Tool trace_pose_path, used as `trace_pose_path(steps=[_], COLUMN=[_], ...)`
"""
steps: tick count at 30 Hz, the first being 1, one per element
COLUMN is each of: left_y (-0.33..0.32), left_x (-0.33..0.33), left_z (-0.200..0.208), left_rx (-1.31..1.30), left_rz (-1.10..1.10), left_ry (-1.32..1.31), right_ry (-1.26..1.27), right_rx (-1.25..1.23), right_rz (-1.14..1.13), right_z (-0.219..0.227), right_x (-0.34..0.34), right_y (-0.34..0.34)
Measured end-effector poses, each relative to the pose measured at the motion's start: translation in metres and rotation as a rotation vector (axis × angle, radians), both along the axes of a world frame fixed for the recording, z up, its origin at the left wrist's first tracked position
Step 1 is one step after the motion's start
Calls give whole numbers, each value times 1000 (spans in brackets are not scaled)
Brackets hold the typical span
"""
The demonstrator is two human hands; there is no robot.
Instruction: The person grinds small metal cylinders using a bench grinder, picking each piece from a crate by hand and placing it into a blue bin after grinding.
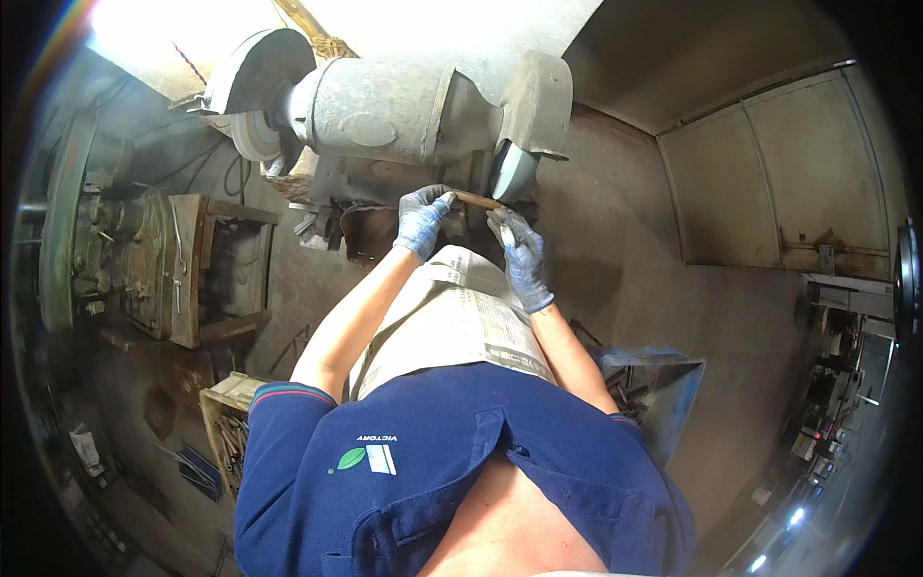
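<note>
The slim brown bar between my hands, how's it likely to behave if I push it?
The brown bar is probably stiff: it spans from your left hand to your right hand without visible sag. It's likely easy to lift, being slim and short. Pushed off-centre, something so narrow might twist.

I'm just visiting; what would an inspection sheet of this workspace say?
Surface: printed paper covers the lap; the floor is grey and stained.
Job's things: brown bar by the pale wheel of a grey grinder; contact unclear.
Clutter: filled box at left, blue-edged bin at right.
Hands: left hand and right hand, both gloved, grip the bar.
Cables: dark loop left of the grinder.
Surroundings: green machine at left, pale panels at right.
</note>
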State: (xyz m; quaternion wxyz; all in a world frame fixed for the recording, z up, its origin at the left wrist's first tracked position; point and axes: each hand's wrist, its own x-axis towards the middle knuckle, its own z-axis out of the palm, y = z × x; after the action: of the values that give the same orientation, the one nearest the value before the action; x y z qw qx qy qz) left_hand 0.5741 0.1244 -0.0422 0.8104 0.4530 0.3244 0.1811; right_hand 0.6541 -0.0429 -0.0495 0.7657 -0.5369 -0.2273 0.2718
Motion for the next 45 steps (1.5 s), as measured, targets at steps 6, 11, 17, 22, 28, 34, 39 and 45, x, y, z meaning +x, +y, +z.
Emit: trace_pose_path(steps=[6, 11, 17, 22, 28, 34, 39, 45], left_y=[-14, -19, -19, -25, -21, -25, -33, -39], left_x=[-38, -45, -41, -38, -29, -8, -1, 9], left_z=[50, 79, 76, 64, 43, 37, 41, 14], left_rx=[-119, -202, 95, 190, 128, 66, 147, 26], left_rz=[-131, -171, -206, -234, -242, -219, -206, -116], left_ry=[-221, -270, -136, -153, -77, -41, -33, -62], right_ry=[-718, -910, -800, -439, -619, -888, -646, -764], right_rx=[-204, -224, -229, -214, -256, -372, -290, -360], right_rz=[-43, -31, -15, 20, -103, -185, -181, -225], right_z=[63, 101, 90, 82, 65, 50, 23, 24], right_x=[-24, -32, -30, -31, -27, -6, 10, 17], right_y=[-38, -50, -54, -55, -49, -47, -52, -48])
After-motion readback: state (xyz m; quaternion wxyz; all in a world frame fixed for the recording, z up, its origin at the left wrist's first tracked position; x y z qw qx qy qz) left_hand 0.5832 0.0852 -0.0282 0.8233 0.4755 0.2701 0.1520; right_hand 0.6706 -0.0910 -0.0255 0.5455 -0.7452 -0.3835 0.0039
